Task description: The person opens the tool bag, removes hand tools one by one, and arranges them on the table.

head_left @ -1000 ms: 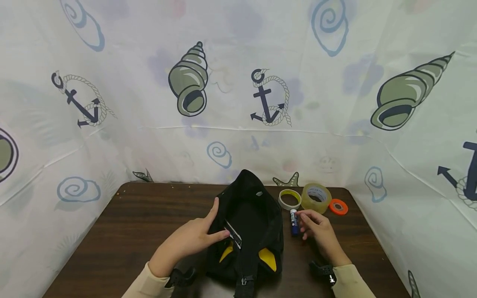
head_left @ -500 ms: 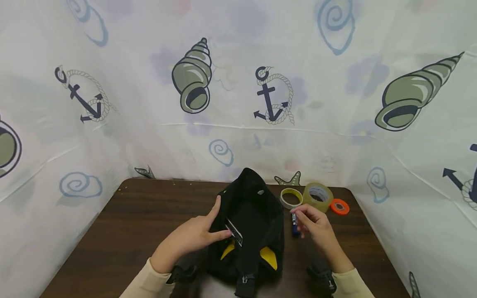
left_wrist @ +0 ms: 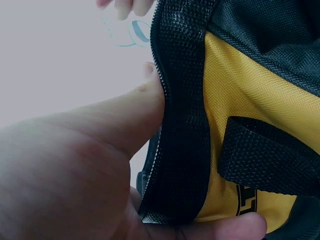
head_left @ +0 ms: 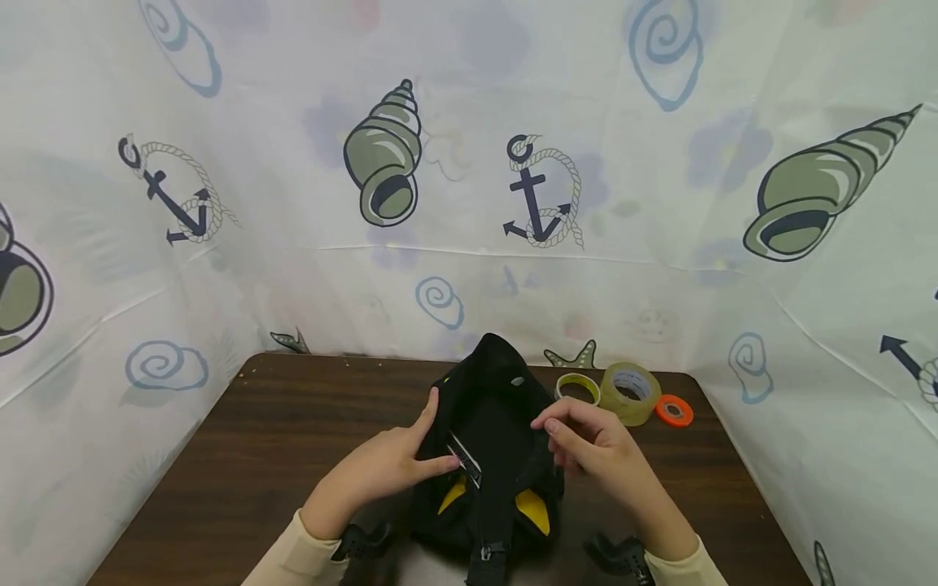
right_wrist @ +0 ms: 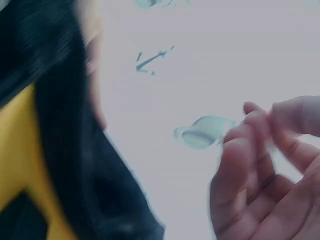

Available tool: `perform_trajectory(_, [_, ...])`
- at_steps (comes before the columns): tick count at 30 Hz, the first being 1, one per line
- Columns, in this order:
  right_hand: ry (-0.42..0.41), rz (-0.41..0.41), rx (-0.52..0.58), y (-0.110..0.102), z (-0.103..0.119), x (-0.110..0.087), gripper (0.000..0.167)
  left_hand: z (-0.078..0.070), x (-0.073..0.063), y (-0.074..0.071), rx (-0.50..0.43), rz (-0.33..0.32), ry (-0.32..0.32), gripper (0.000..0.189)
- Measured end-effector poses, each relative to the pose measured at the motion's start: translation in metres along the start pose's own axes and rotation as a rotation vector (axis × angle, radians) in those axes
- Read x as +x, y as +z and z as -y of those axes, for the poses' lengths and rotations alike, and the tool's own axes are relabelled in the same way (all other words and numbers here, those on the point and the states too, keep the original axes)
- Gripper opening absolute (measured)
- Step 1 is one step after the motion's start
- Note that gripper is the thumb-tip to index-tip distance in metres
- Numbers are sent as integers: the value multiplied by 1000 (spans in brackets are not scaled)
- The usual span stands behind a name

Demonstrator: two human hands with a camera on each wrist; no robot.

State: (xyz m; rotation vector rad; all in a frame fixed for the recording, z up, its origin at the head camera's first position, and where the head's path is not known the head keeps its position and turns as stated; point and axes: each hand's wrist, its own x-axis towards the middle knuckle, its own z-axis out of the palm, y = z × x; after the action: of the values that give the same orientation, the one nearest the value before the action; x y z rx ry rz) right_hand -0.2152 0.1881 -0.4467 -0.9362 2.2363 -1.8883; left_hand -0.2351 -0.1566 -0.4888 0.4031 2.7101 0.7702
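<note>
A black bag with yellow patches (head_left: 532,513) stands on the table in the head view, its dark mouth facing up. My left hand (head_left: 381,472) holds its left edge, thumb and fingers spread along the opening. In the left wrist view, the zipper edge and black webbing (left_wrist: 185,110) lie between thumb and finger, beside yellow fabric (left_wrist: 245,105). My right hand (head_left: 597,443) hovers at the bag's right edge. The right wrist view shows its fingers (right_wrist: 237,160) loosely curled, thumb close to the fingertips, with nothing seen between them. The blue glue stick seen earlier is hidden.
At the back right of the brown table (head_left: 315,423) are a pale tape roll with a yellow inside (head_left: 560,386), a wide clear tape roll (head_left: 645,399) and an orange disc (head_left: 683,412). A printed curtain (head_left: 454,187) surrounds the table's back and sides.
My right hand has moved left from beside the glue stick to the bag's right edge, and the glue stick has dropped out of sight. The left hand keeps its hold on the bag.
</note>
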Motion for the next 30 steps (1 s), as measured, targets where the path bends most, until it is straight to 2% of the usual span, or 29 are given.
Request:
perform_trajectory(7, [208, 147, -78, 15, 20, 31, 22, -1, 0, 1, 1, -12, 1, 115])
perform_trajectory(10, [267, 212, -109, 22, 21, 47, 26, -1, 0, 1, -8, -6, 6, 116])
perform_trajectory(13, [338, 244, -117, 31, 20, 64, 29, -1, 0, 0, -13, 0, 11, 116])
perform_trajectory(17, [436, 213, -114, 44, 11, 84, 29, -2, 0, -1, -8, -5, 17, 118])
perform_trajectory(20, [494, 171, -107, 52, -5, 96, 28, -2, 0, 0, -4, -13, 24, 118])
perform_trajectory(26, [583, 154, -99, 67, -42, 106, 22, -3, 1, 3, -1, 0, 48, 118])
perform_trajectory(30, [616, 154, -120, 73, -58, 110, 20, -3, 3, 3, -8, 15, 52, 118])
